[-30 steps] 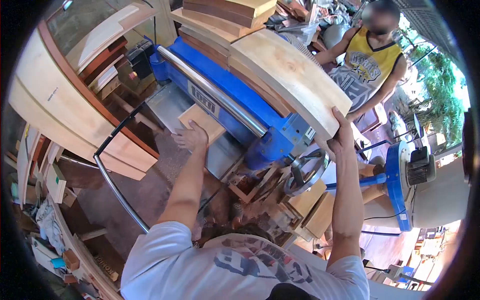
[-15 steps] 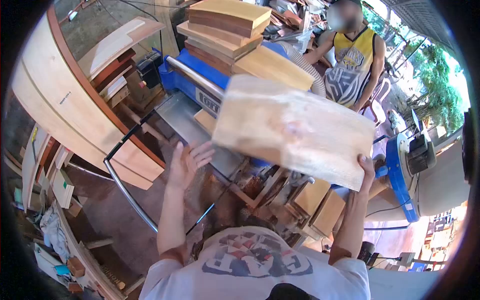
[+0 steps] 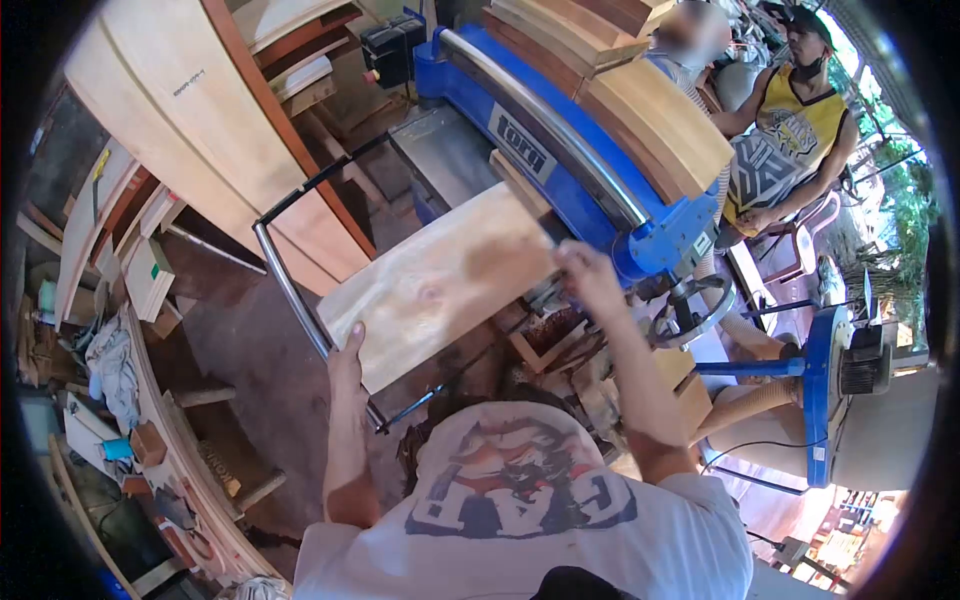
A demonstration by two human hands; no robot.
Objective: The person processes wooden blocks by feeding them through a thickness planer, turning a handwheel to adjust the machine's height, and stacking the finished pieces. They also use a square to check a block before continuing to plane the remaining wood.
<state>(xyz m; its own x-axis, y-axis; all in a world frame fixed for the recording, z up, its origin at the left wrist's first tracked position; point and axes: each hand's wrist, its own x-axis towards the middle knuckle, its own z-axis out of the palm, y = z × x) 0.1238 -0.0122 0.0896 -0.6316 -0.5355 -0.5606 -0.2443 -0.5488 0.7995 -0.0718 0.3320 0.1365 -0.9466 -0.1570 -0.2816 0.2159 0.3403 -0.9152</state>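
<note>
A pale wooden board (image 3: 430, 295) with a knot lies tilted in front of the blue thickness planer (image 3: 545, 150). Its far edge reaches the planer's metal bed (image 3: 440, 150), and its left end is over the chrome roller bar. My left hand (image 3: 347, 355) grips the board's near left corner, thumb on top and fingers hidden underneath. At the right end of the board is my right hand (image 3: 590, 283), its fingers curled against the edge and slightly blurred. Another wood piece (image 3: 520, 185) shows at the planer's mouth, beyond the board.
Thick wood pieces (image 3: 650, 130) are stacked on the planer. A chrome roller bar (image 3: 290, 285) stands at the left, beside a large pale panel (image 3: 200, 110). A handwheel (image 3: 700, 310) sits at the right. One person in a yellow top (image 3: 790, 140) stands behind, with another beside them.
The board has come down and left from mid-air to the planer's front, turning as it moved. My left hand, open before, now grips its left corner. The view has shifted right.
</note>
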